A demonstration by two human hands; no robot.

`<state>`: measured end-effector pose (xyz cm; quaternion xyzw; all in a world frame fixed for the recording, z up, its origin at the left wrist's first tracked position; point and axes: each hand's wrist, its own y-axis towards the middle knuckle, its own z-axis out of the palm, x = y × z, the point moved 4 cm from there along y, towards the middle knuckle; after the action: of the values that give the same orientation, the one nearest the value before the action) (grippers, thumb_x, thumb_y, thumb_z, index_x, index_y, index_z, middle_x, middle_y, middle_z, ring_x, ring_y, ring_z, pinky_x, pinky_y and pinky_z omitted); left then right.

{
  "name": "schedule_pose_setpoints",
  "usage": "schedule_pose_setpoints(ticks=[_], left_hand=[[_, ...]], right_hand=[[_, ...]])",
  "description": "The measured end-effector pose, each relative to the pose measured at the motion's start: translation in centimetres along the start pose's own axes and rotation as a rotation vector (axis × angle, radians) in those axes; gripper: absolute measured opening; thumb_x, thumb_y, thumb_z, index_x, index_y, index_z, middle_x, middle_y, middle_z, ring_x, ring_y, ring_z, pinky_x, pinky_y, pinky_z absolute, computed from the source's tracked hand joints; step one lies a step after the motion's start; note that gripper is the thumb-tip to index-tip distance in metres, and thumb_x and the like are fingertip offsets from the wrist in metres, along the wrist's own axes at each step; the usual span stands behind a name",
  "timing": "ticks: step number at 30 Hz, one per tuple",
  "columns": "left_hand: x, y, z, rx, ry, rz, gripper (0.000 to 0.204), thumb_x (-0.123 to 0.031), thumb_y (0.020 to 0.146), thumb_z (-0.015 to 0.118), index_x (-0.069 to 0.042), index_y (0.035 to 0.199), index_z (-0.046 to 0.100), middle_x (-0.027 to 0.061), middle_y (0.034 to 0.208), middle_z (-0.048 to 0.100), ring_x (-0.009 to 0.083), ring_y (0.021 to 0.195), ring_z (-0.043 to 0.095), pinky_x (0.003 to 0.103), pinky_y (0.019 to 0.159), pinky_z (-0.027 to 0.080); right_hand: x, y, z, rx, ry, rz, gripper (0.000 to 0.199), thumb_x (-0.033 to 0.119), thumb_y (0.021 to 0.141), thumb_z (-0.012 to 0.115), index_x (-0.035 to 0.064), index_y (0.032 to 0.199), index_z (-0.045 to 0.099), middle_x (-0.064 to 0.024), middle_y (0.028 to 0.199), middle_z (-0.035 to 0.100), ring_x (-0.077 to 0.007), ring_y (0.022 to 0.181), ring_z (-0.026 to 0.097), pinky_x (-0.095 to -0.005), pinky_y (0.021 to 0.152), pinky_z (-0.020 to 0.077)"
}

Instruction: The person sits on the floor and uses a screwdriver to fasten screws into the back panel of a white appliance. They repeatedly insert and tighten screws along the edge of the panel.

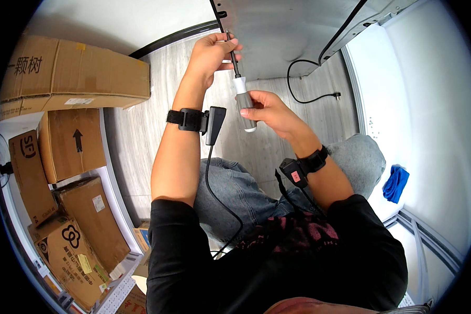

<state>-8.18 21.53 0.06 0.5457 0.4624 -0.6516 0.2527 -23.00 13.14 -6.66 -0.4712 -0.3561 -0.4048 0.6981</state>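
Screwdriver (239,85) at twelve o'clock, its tip uppermost! The right hand (271,114) is clamped on the grey handle, the left hand (213,54) pinching the shaft near the tip. Metal panel (280,39) at one, black plug (337,96) at two, blue cloth (396,184) at three, long cardboard box (102,70) at ten.

Flr (136,141): lt-grey wood-look planks, bare approx 9–10 o'clock. White wall (115,21) at 11, blk strip (175,38) along base. Lg brown box (102,76) at 10; more cardbd boxes (97,217) on white shelf (111,183), 8–9. White surface (445,83) at 2–3, v. bright. Blue cloth (396,183) just past 3. Pale rails (429,240) nr 4.
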Motion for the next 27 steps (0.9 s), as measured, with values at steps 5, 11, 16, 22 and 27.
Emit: schedule_pose_setpoints(ticks=[5, 11, 16, 22, 27], left_hand=[[1.0, 0.9, -0.2, -0.035, 0.08, 0.02, 0.029, -0.011, 0.088, 0.061, 0.0, 0.114, 0.054, 0.0089, 0.091, 0.067, 0.0155, 0.072, 0.065, 0.027, 0.06, 0.052], [0.5, 0.5, -0.2, -0.017, 0.061, 0.033, 0.028, -0.006, 0.089, 0.054, 0.002, 0.115, 0.053, 0.0116, 0.093, 0.067, 0.0165, 0.073, 0.066, 0.027, 0.059, 0.052], [0.1, 0.2, 0.2, 0.002, 0.061, 0.007, 0.03, -0.006, 0.089, 0.045, 0.001, 0.118, 0.052, 0.0111, 0.098, 0.067, 0.0165, 0.079, 0.065, 0.027, 0.065, 0.051], [0.3, 0.2, 0.1, 0.024, 0.016, 0.03, 0.032, -0.006, 0.088, 0.044, 0.001, 0.118, 0.051, 0.0129, 0.097, 0.066, 0.0181, 0.078, 0.066, 0.027, 0.065, 0.052], [0.6, 0.1, 0.1, 0.037, -0.024, 0.048, 0.03, -0.01, 0.09, 0.042, 0.001, 0.117, 0.05, 0.0149, 0.096, 0.066, 0.0198, 0.077, 0.066, 0.028, 0.065, 0.053]], right_hand=[[0.4, -0.4, 0.3, -0.146, 0.137, -0.056, 0.042, 0.011, 0.082, 0.066, -0.0005, 0.118, 0.048, -0.0076, 0.102, 0.057, -0.0156, 0.09, 0.057, -0.0325, 0.076, 0.0486], [1.7, -1.2, 0.1, -0.043, 0.334, 0.002, 0.043, 0.012, 0.082, 0.066, 0.0006, 0.12, 0.048, -0.0057, 0.098, 0.058, -0.0157, 0.088, 0.059, -0.0336, 0.072, 0.0518], [1.6, -0.7, 0.2, -0.073, 0.036, -0.048, 0.043, 0.013, 0.082, 0.067, 0.0019, 0.12, 0.049, -0.0012, 0.089, 0.058, -0.0101, 0.079, 0.055, -0.0264, 0.067, 0.0463], [1.7, -0.7, 0.7, -0.192, -0.008, -0.132, 0.05, 0.018, 0.076, 0.074, -0.001, 0.112, 0.047, -0.0092, 0.091, 0.057, -0.0139, 0.079, 0.055, -0.0279, 0.066, 0.0454], [1.6, -1.0, 0.7, -0.321, -0.118, -0.141, 0.055, 0.02, 0.073, 0.077, -0.0011, 0.112, 0.046, -0.0113, 0.09, 0.058, -0.0147, 0.078, 0.056, -0.0278, 0.065, 0.0452]])
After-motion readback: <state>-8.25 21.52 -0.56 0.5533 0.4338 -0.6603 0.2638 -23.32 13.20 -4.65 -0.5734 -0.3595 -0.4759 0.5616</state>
